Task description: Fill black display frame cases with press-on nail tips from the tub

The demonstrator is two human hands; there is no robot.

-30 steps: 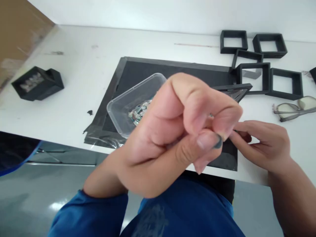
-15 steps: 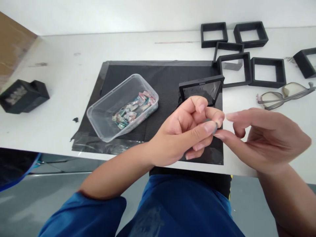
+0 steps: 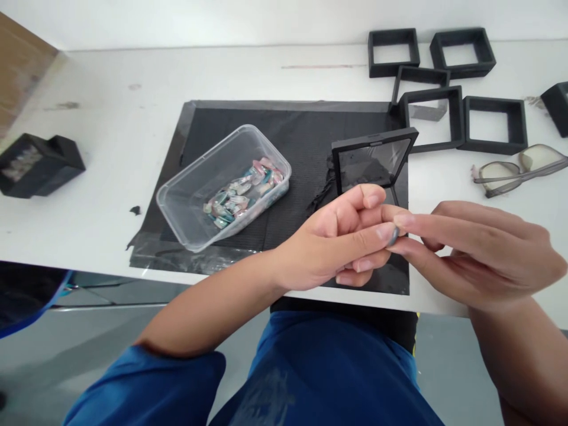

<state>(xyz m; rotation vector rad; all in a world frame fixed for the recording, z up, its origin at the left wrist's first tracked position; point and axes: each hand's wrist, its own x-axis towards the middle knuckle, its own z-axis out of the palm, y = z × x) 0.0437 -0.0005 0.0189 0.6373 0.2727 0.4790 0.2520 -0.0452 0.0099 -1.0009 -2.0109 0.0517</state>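
Between thumb and fingers of my left hand (image 3: 350, 242) is a small, rounded grey-blue piece (image 3: 393, 236). My right hand (image 3: 492, 248) meets it from the right, thumb and forefinger closed on its edge. The fingers cover much of the piece. Just behind my left hand a black frame with a clear film pane (image 3: 370, 160) stands tilted open, its lower part hidden. To the left, a clear plastic tub (image 3: 190, 183) holds many small shiny pieces (image 3: 235, 198) in teal, pink and clear tones.
A black mat (image 3: 248, 115) taped to the white table (image 3: 110, 130) lies under the tub. Several black rectangular frames (image 3: 494, 124) stand at the back right, with eyeglasses (image 3: 497, 177) before them. A black block-shaped object (image 3: 39, 165) sits at the left, near a black scrap (image 3: 135, 210).
My right thumb and forefinger have closed onto the grey-blue piece; before, the forefinger was apart from it. The view has shifted slightly.
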